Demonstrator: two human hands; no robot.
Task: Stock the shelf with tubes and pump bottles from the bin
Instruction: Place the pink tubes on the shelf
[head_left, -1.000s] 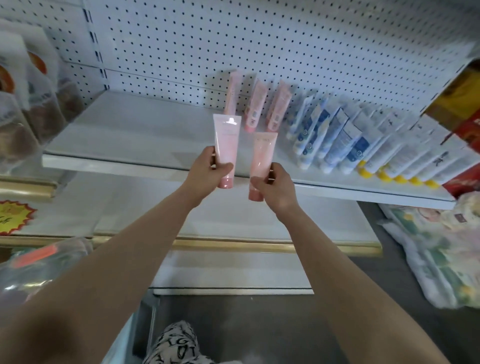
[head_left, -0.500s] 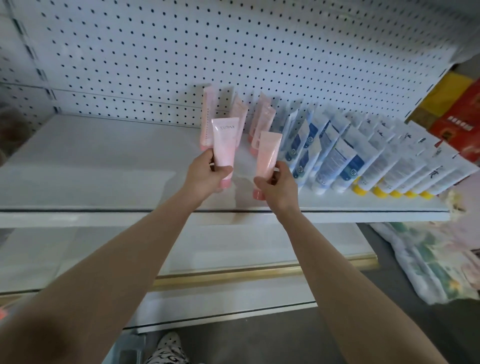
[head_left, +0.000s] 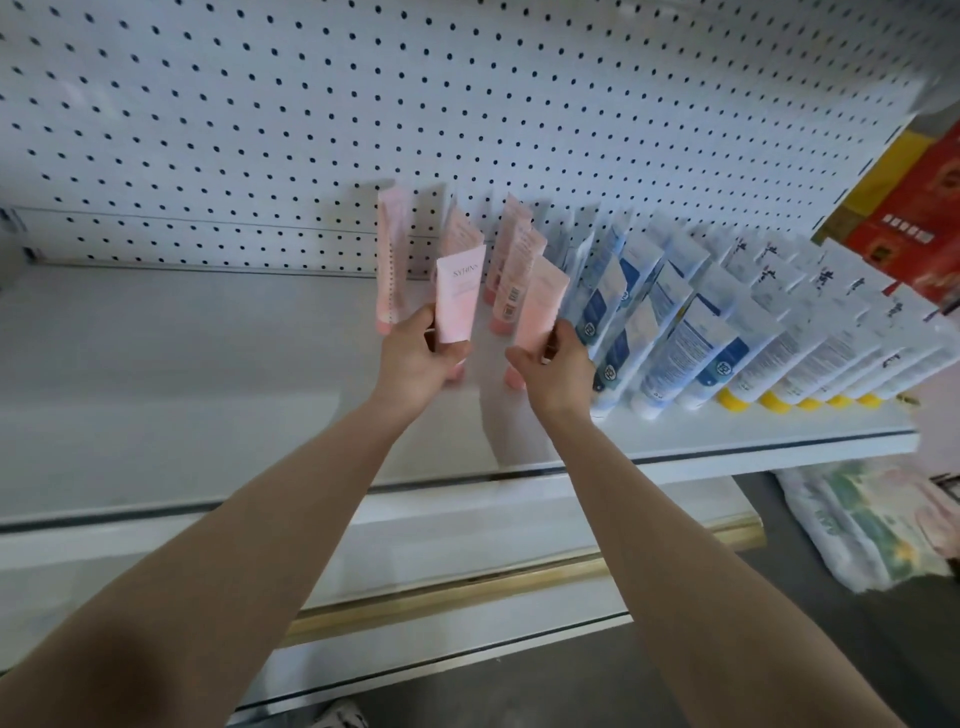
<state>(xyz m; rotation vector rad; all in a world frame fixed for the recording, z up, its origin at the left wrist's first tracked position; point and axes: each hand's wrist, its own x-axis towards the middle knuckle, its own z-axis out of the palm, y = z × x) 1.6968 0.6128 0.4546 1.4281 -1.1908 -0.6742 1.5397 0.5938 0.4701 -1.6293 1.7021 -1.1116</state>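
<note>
Reaching over the shelf (head_left: 182, 389) edge, the left hand (head_left: 415, 358) grips a pink tube (head_left: 460, 299) upright, cap down; the right hand (head_left: 553, 371) pinches a second pink tube (head_left: 540, 306) beside it. Just behind stand other pink tubes (head_left: 390, 260); blue-and-white tubes (head_left: 675, 332) crowd the right, before the pegboard (head_left: 363, 104).

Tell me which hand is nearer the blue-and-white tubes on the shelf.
Right. The right hand, gripping a pink tube, sits just beside the blue-and-white tubes; the left hand, gripping the lettered pink tube, is farther left, beyond the right hand.

Pink tubes (head_left: 460, 299), blue-and-white tubes (head_left: 691, 343), white black-dotted pegboard (head_left: 467, 104).
</note>
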